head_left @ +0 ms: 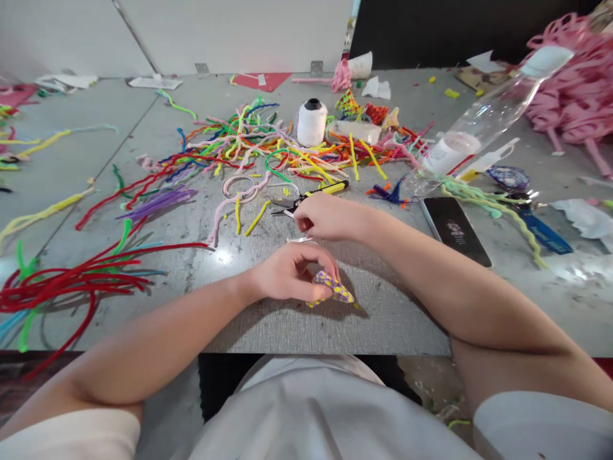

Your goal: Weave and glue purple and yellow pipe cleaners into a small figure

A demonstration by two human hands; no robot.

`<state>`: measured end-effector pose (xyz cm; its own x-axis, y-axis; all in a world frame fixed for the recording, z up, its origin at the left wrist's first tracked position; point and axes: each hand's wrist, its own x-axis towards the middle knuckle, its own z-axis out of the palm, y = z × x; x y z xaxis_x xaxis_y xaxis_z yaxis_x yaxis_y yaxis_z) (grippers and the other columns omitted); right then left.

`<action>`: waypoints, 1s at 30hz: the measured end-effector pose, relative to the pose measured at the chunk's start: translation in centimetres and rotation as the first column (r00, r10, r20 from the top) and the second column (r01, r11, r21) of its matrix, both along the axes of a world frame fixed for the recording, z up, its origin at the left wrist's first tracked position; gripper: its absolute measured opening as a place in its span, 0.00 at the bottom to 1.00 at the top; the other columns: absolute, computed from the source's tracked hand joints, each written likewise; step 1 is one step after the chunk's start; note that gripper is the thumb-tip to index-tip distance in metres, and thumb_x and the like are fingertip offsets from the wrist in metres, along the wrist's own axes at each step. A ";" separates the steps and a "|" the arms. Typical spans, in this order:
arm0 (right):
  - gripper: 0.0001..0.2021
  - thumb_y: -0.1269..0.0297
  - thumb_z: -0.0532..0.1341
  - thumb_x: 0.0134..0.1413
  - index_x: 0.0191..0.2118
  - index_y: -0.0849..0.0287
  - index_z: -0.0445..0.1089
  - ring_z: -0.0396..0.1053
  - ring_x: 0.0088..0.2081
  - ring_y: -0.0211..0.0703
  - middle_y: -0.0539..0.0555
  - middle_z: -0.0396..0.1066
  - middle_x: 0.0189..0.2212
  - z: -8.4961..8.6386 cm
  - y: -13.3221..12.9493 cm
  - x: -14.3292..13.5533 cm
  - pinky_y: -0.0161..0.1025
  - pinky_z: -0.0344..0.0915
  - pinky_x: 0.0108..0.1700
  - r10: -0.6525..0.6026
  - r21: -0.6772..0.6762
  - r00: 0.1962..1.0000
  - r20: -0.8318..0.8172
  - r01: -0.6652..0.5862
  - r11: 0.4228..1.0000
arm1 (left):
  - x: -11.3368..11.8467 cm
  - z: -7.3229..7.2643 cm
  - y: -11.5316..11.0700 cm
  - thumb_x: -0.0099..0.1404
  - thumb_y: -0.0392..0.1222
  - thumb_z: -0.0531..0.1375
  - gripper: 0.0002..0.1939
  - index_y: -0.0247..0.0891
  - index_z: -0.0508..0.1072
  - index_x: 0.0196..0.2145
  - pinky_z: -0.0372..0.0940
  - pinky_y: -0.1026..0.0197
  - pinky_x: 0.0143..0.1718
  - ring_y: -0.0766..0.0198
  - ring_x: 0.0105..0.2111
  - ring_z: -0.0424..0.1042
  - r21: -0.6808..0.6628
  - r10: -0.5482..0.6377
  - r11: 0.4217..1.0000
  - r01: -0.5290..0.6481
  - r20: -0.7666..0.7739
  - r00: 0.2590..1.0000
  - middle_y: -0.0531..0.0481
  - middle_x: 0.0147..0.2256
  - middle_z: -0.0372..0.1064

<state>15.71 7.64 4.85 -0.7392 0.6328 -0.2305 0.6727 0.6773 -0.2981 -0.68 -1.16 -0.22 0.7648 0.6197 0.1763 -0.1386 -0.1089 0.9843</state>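
A left hand (294, 271) pinches a yellow-and-purple woven piece (341, 291) between thumb and fingers, long axis running sideways, narrow end pointing right. The right hand (325, 216) curls beside scissors (330, 188), its grip unclear. A strip of surface (325, 335) separates the piece from the near edge; a phone (457, 231) lies right.

Bottle (498, 121): clear plastic, white-capped, right of the worktop's (397, 319) middle.
Phone (456, 231): face up, nearer the near edge than the bottle.
Blue strap (546, 231): just right of the phone.
Pink loops (569, 96): heaped toward the far edge.
Red sheet (263, 82): flat at the far edge.
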 end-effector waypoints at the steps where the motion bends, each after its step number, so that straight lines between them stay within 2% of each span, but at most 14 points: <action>1: 0.09 0.81 0.64 0.53 0.35 0.62 0.77 0.67 0.35 0.41 0.55 0.78 0.34 -0.2 -0.1 -0.2 0.39 0.56 0.39 -0.006 0.020 1.000 0.010 0.006 1.000 | 0.0 0.0 0.0 0.61 0.43 0.75 0.11 0.35 0.81 0.36 0.73 0.63 0.36 0.61 0.38 0.80 -0.009 0.002 1.000 -0.002 -0.003 1.000 0.41 0.39 0.81; 7: 0.09 0.80 0.63 0.58 0.40 0.62 0.79 0.71 0.40 0.43 0.57 0.80 0.41 -0.9 -0.7 -0.6 0.39 0.56 0.41 -0.058 0.116 0.998 0.015 0.056 0.992 | 0.1 -0.4 0.0 0.60 0.41 0.75 0.11 0.35 0.80 0.36 0.73 0.64 0.34 0.63 0.36 0.79 -0.056 0.001 0.998 0.000 0.012 1.000 0.42 0.39 0.80; 10: 0.07 0.73 0.66 0.64 0.46 0.63 0.79 0.74 0.45 0.47 0.61 0.80 0.48 -0.8 -1.3 0.1 0.39 0.59 0.43 -0.142 0.166 0.990 0.010 0.139 0.976 | 0.1 -0.5 -0.1 0.61 0.40 0.74 0.10 0.35 0.79 0.37 0.73 0.64 0.33 0.65 0.33 0.79 -0.071 -0.021 0.997 0.022 0.022 1.000 0.43 0.39 0.80; 11: 0.08 0.69 0.63 0.69 0.48 0.64 0.78 0.75 0.46 0.50 0.63 0.79 0.49 -0.8 -1.6 0.4 0.41 0.60 0.44 -0.190 0.187 0.982 0.009 0.185 0.965 | 0.2 -0.5 -0.1 0.60 0.40 0.74 0.10 0.35 0.79 0.37 0.73 0.63 0.33 0.65 0.33 0.78 -0.077 -0.025 0.997 0.026 0.021 0.999 0.43 0.39 0.80; 14: 0.19 0.62 0.52 0.79 0.48 0.68 0.79 0.76 0.45 0.56 0.70 0.79 0.47 -1.2 -3.2 1.2 0.45 0.62 0.43 -0.328 0.228 0.944 0.012 0.317 0.921 | 0.3 -0.3 -0.2 0.60 0.40 0.74 0.10 0.35 0.79 0.36 0.73 0.64 0.33 0.65 0.34 0.78 -0.063 -0.013 0.998 0.013 0.008 1.000 0.44 0.38 0.80; 16: 0.18 0.59 0.58 0.76 0.47 0.69 0.79 0.77 0.44 0.57 0.71 0.79 0.47 -1.7 -4.1 1.4 0.45 0.65 0.44 -0.362 0.219 0.932 0.016 0.350 0.911 | 0.4 -0.1 -0.3 0.59 0.40 0.74 0.10 0.35 0.79 0.35 0.72 0.64 0.34 0.65 0.34 0.78 -0.014 0.001 1.000 -0.001 -0.006 1.000 0.44 0.38 0.80; 19: 0.13 0.61 0.66 0.69 0.45 0.68 0.81 0.77 0.47 0.55 0.70 0.79 0.48 -2.4 -4.7 1.1 0.43 0.67 0.47 -0.381 0.196 0.925 -0.001 0.374 0.906 | 0.5 0.0 -0.3 0.57 0.39 0.74 0.09 0.35 0.80 0.35 0.71 0.65 0.34 0.65 0.35 0.78 0.009 -0.013 1.000 0.013 -0.024 1.000 0.44 0.37 0.80; 22: 0.07 0.67 0.66 0.68 0.42 0.65 0.82 0.77 0.45 0.51 0.64 0.82 0.44 -2.9 -4.4 0.4 0.41 0.66 0.46 -0.388 0.144 0.921 -0.029 0.388 0.910 | 0.5 0.1 -0.4 0.56 0.39 0.74 0.10 0.35 0.79 0.35 0.71 0.66 0.32 0.64 0.36 0.78 -0.016 -0.021 1.000 0.021 -0.012 1.000 0.44 0.38 0.80; 25: 0.07 0.71 0.64 0.67 0.37 0.62 0.81 0.76 0.41 0.46 0.58 0.82 0.38 -3.3 -3.8 0.2 0.38 0.65 0.43 -0.391 0.092 0.918 -0.065 0.396 0.914 | 0.4 0.1 -0.4 0.57 0.39 0.74 0.10 0.35 0.79 0.35 0.71 0.66 0.31 0.64 0.36 0.78 -0.011 -0.024 1.000 0.024 -0.008 1.000 0.44 0.38 0.79; 28: 0.04 0.68 0.67 0.66 0.43 0.62 0.80 0.75 0.41 0.44 0.57 0.81 0.39 -3.6 -3.6 0.9 0.37 0.63 0.43 -0.409 0.086 0.904 -0.124 0.420 0.903 | 0.4 0.2 -0.5 0.57 0.39 0.73 0.10 0.35 0.79 0.35 0.71 0.66 0.32 0.65 0.36 0.78 -0.019 -0.040 0.999 0.040 -0.014 0.999 0.44 0.38 0.79; 30: 0.10 0.63 0.70 0.64 0.47 0.64 0.78 0.74 0.40 0.45 0.57 0.80 0.40 -3.7 -3.6 1.7 0.38 0.62 0.42 -0.425 0.100 0.892 -0.155 0.443 0.891 | 0.4 0.2 -0.5 0.57 0.39 0.74 0.10 0.35 0.79 0.35 0.70 0.67 0.31 0.65 0.36 0.77 -0.020 -0.044 0.999 0.044 -0.020 0.999 0.45 0.38 0.78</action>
<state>17.42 4.07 1.15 -0.4011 0.9148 -0.0488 0.8711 0.3644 -0.3292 -0.30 -1.70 -0.04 0.7947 0.5885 0.1488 -0.1231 -0.0839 0.9888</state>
